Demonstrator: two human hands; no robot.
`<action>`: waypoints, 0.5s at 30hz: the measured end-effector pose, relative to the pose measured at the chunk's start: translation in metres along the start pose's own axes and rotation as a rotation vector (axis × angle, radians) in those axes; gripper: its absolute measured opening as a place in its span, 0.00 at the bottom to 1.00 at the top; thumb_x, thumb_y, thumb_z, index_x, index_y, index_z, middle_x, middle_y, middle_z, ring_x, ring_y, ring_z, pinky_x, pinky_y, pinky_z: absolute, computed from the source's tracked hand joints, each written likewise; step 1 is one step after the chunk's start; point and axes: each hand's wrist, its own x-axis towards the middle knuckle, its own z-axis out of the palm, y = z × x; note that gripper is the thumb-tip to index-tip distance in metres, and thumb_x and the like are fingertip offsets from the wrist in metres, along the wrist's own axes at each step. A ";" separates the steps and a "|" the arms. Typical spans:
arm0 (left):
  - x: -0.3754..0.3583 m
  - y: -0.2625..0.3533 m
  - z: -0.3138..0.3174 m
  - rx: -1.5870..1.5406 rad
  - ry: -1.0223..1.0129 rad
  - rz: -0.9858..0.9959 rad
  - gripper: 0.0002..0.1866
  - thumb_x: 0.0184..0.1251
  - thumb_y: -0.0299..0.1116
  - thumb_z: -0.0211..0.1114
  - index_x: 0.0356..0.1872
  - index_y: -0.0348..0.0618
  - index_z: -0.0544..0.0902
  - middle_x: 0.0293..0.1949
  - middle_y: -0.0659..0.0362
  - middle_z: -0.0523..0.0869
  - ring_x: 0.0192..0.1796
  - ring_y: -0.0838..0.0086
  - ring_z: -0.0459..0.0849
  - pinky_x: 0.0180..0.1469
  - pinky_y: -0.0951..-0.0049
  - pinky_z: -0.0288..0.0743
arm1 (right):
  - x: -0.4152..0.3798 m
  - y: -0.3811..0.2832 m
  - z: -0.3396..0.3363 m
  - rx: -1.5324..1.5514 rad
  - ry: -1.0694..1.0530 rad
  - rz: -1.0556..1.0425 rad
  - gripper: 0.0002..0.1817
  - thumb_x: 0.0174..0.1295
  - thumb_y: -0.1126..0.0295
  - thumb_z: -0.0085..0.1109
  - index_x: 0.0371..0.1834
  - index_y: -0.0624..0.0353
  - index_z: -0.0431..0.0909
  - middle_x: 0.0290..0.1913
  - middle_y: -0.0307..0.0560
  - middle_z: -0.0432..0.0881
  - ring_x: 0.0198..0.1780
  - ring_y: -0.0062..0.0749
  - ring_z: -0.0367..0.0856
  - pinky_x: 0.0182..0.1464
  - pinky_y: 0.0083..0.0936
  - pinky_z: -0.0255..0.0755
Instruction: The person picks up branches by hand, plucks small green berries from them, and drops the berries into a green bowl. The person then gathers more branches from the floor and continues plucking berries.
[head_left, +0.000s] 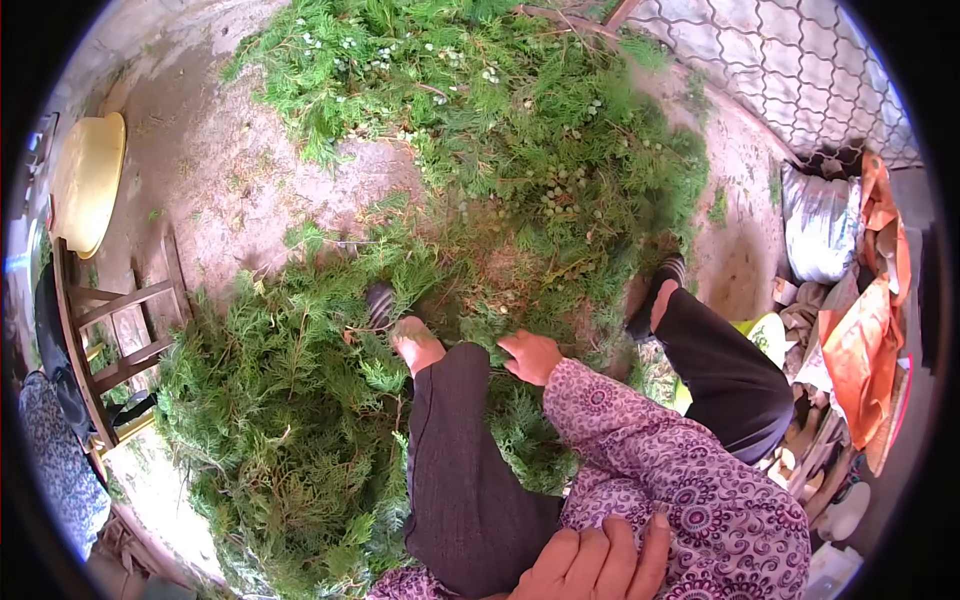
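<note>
Right hand (pixel 533 357) sits just off centre at 5 o'clock, fingers loosely bent, beside the trouser knee (pixel 462 375) and over the green sprigs (pixel 300 390); can't tell if it's pinching one. Left hand (pixel 598 562), lower edge at 5, lies against the patterned sleeve (pixel 610 410), fingers bent and close together; palm hidden, can't tell if it grips. Sprigs cover the floor (pixel 270 170) from 7 o'clock round past 12 to 2, pale berries (pixel 560 195) among them at 1.

Risks, my read: sprigs look interlocked, so a tug on one could drag neighbours or shed berries. Shoes (pixel 380 303) stand amid the greenery; a foot shift could crush stems or slip. Left heap crowds the wooden frame (pixel 125 303) at 9, stems could snag.

Containers: yellow basin (pixel 92 185) between 9 and 10, looks tipped; contents can't be made out. Silvery sack (pixel 820 240) between 2 and 3, beside orange cloth (pixel 865 335); seems filled, contents hidden.
</note>
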 end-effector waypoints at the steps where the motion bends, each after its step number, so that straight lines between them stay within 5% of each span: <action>1: -0.001 0.000 0.000 0.005 -0.004 0.007 0.15 0.52 0.30 0.55 0.40 0.34 0.77 0.31 0.50 0.78 0.32 0.66 0.77 0.35 0.70 0.71 | -0.009 0.016 0.004 0.028 -0.088 0.053 0.26 0.55 0.62 0.52 0.59 0.54 0.65 0.37 0.55 0.78 0.37 0.37 0.78 0.45 0.34 0.73; 6: -0.006 0.002 0.007 -0.011 0.036 0.013 0.15 0.52 0.30 0.55 0.41 0.34 0.77 0.31 0.49 0.78 0.32 0.66 0.77 0.35 0.70 0.70 | -0.025 0.039 -0.029 0.150 -0.222 0.165 0.25 0.53 0.58 0.53 0.55 0.57 0.71 0.26 0.51 0.79 0.29 0.37 0.79 0.39 0.33 0.75; 9: -0.004 0.001 0.004 -0.016 0.029 0.014 0.15 0.52 0.30 0.55 0.41 0.35 0.77 0.30 0.49 0.78 0.31 0.66 0.76 0.34 0.70 0.70 | -0.001 0.018 -0.038 0.345 0.184 0.104 0.23 0.52 0.58 0.54 0.48 0.61 0.74 0.28 0.53 0.80 0.32 0.43 0.79 0.39 0.37 0.72; 15: -0.003 0.000 0.004 -0.003 0.012 -0.027 0.14 0.53 0.30 0.55 0.41 0.35 0.77 0.30 0.50 0.78 0.32 0.67 0.76 0.34 0.70 0.70 | 0.045 0.000 -0.025 0.197 0.320 0.267 0.16 0.51 0.64 0.58 0.40 0.62 0.74 0.32 0.55 0.80 0.35 0.46 0.79 0.39 0.38 0.71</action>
